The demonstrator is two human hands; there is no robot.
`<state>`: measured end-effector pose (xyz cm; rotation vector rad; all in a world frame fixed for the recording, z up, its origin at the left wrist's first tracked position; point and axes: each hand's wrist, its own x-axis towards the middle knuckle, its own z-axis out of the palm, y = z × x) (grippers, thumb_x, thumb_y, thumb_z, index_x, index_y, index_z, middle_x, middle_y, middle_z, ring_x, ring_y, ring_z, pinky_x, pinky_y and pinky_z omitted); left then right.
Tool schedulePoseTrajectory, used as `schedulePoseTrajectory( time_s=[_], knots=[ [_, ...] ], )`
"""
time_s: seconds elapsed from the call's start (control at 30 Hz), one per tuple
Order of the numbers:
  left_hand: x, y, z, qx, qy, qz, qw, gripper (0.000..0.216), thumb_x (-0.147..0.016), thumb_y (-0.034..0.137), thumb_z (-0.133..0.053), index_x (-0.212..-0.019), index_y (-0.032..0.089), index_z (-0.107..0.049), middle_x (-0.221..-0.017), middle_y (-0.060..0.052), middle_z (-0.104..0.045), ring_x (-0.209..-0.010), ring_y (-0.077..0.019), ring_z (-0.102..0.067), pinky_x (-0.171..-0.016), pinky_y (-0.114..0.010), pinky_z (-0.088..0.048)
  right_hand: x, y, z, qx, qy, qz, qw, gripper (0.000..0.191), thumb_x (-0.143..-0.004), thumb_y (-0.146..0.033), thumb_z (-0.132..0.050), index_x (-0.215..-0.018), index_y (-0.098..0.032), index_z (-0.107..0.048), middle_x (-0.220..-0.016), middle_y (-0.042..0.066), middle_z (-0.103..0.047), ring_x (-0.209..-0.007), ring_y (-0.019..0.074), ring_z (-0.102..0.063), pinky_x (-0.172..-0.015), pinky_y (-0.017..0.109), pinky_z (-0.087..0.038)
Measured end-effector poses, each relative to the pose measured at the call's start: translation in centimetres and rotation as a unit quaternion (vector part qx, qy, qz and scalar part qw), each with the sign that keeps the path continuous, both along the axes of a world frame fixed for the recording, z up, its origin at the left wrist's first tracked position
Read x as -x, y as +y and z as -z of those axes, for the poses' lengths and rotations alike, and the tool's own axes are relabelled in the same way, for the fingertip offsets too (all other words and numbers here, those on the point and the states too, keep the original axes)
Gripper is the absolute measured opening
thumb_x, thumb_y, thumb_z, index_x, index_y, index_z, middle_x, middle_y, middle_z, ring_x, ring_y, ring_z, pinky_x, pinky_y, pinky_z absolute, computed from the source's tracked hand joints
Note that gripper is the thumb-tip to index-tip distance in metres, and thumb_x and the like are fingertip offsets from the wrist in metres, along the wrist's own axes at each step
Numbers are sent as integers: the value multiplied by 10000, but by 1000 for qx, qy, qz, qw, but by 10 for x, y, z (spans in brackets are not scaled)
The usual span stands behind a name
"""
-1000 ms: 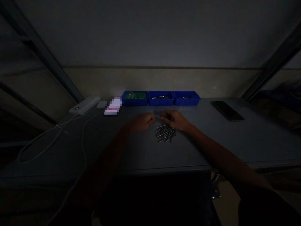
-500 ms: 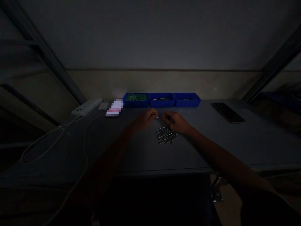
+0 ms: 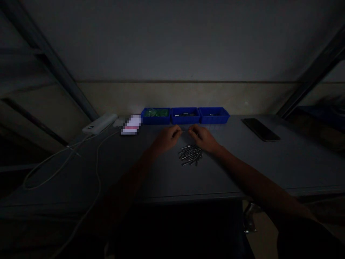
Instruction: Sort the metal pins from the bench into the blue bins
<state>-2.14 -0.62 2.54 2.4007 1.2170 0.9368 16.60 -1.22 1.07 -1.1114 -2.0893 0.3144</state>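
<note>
Above the table, my left hand (image 3: 167, 138) and my right hand (image 3: 204, 139) face each other a short distance apart. A thin, pale metal pin (image 3: 184, 131) shows faintly in the gap, its ends running into the pinched fingertips of both hands. Dim light hides whether it is one piece or two. Just below my right hand lies a loose pile of slim metal rods (image 3: 191, 154) on the grey tabletop. Behind the hands stand three blue bins: the left bin (image 3: 155, 121) holds green bags, the middle bin (image 3: 185, 119) small metal parts, the right bin (image 3: 214, 119) a few small pieces.
A lit phone (image 3: 131, 125), partly pixelated, lies left of the bins beside a white power bank (image 3: 99, 123) with a white cable (image 3: 97, 165) trailing off the front. A dark phone (image 3: 261, 129) rests on the right. Metal posts frame the table (image 3: 161, 180).
My left hand, blurred before, is now steadier. The gap between the hands has risen slightly, and less of the pin shows. The rod pile and bins stay put.
</note>
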Motion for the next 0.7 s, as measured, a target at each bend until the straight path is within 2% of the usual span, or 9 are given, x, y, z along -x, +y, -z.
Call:
schedulePoseTrajectory(
  time_s=[0.23, 0.47, 0.7],
  knots=[
    [-3, -1, 4, -4, -1, -12, 1000, 255, -891, 310, -395, -717, 164, -511, -632, 6, -539, -600, -117, -496, -573, -241, -348, -1, -1, -2, -8, 20, 5, 1000, 153, -883, -305, -438, -882, -186, -534, -682, 9, -556, -619, 144, -511, -605, 254, -367],
    [-5, -2, 4, -32, -55, -4, 998, 134, -863, 287, -460, -848, 173, -529, -754, -4, -592, -685, -116, -538, -644, -229, -402, 0, -1, -4, -23, 40, 16, 999, 283, -906, -373, -382, -744, -192, -527, -678, 17, -546, -644, 147, -514, -618, 262, -366],
    [-4, -2, 5, -55, -31, -7, 998, 205, -883, 295, -434, -787, 165, -559, -705, -1, -585, -659, -114, -515, -632, -231, -381, 0, -2, -3, -6, 58, 20, 998, 228, -867, -401, -462, -928, -196, -543, -659, 0, -558, -588, 139, -499, -587, 255, -385]
  ],
)
